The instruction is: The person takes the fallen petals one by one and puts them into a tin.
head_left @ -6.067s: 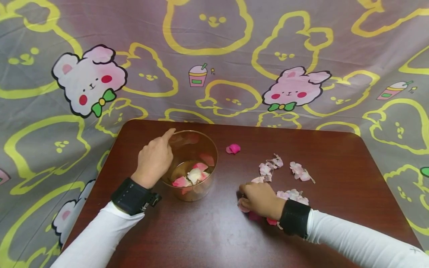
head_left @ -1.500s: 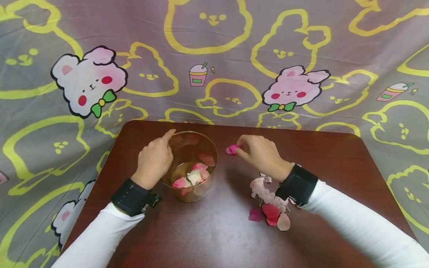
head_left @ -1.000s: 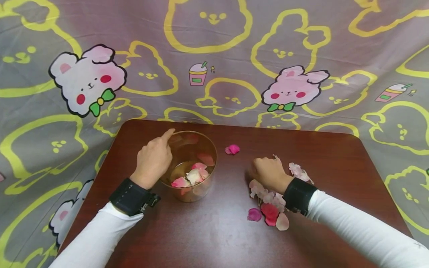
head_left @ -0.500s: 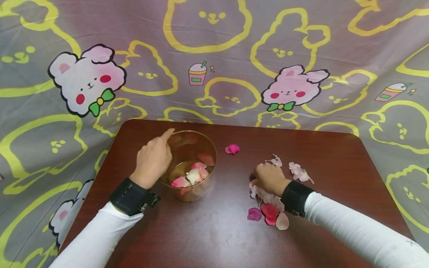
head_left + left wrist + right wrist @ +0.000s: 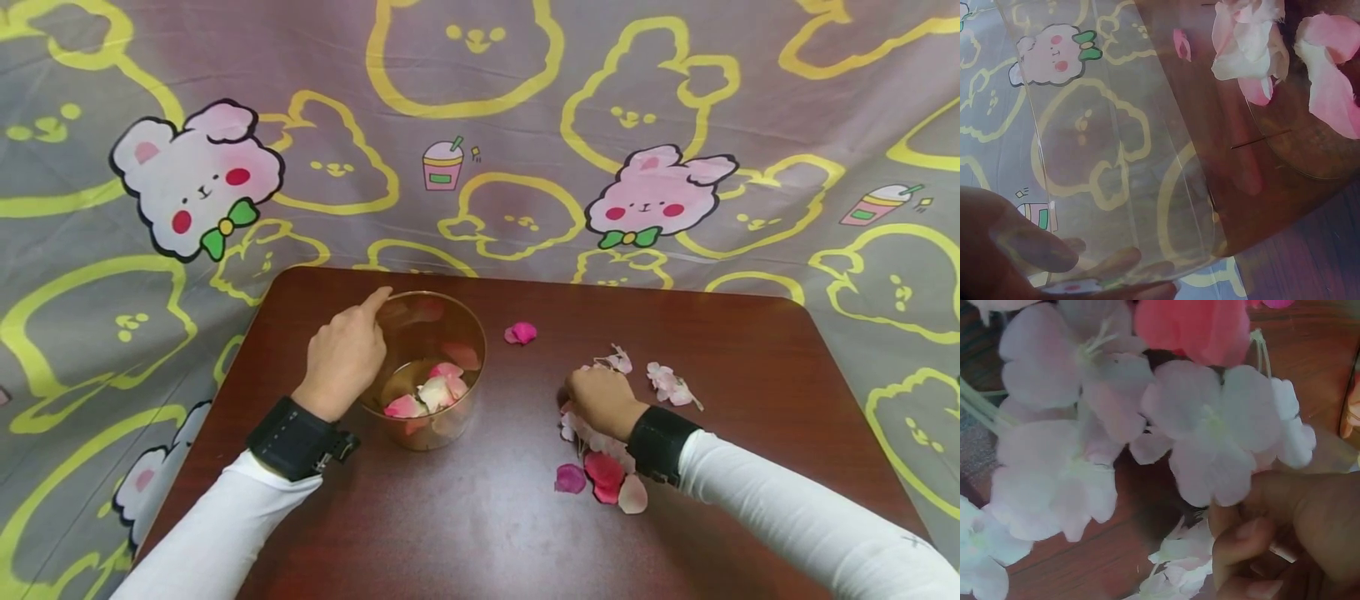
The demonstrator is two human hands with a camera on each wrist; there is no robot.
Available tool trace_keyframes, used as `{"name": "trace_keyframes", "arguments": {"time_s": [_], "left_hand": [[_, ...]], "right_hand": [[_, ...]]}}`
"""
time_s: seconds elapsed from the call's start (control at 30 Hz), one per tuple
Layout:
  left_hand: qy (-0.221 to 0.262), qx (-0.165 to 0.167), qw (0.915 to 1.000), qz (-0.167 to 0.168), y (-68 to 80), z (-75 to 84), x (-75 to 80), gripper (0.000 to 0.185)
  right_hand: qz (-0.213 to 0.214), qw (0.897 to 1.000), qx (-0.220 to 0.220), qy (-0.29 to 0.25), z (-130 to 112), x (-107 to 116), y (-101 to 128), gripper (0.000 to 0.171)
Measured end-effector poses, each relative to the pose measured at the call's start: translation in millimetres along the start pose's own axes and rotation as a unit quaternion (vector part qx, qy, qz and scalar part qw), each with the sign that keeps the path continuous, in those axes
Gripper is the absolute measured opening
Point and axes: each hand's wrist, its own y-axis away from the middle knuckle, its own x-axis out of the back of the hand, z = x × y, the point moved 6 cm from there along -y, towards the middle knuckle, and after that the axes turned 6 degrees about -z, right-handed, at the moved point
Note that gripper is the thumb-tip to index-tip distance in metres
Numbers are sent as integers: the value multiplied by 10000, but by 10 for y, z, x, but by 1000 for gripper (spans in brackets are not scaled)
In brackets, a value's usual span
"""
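Note:
A clear amber bucket (image 5: 427,429) stands at the left of the table, with pink and white petals (image 5: 435,393) in its bottom. My left hand (image 5: 345,358) holds its rim on the left side, index finger stretched along the edge; the left wrist view shows fingers (image 5: 1110,269) through the clear wall. My right hand (image 5: 606,402) is low over a cluster of pale pink flowers (image 5: 611,446). In the right wrist view its curled fingers (image 5: 1241,540) pinch a pale pink flower (image 5: 1213,434) at a petal's edge. From above, the hand hides those fingertips.
A magenta petal (image 5: 570,478), a red petal (image 5: 604,475) and a pale petal (image 5: 632,495) lie just in front of the cluster. Another bright pink petal (image 5: 521,333) is right of the bucket. A loose pale flower sprig (image 5: 671,383) lies farther right on the brown table (image 5: 420,533).
My right hand was at the bright pink petal, then drew back right and down to the pale flowers; the petal stayed. My left hand and the bucket have stayed put.

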Motion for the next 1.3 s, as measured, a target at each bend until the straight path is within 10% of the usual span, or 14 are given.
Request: {"name": "trace_keyframes", "arguments": {"time_s": [1.3], "left_hand": [[-15,88,9999,-87,1,-4,11,48]], "right_hand": [[1692,9787,716,-916,-643,994,102,4]]}}
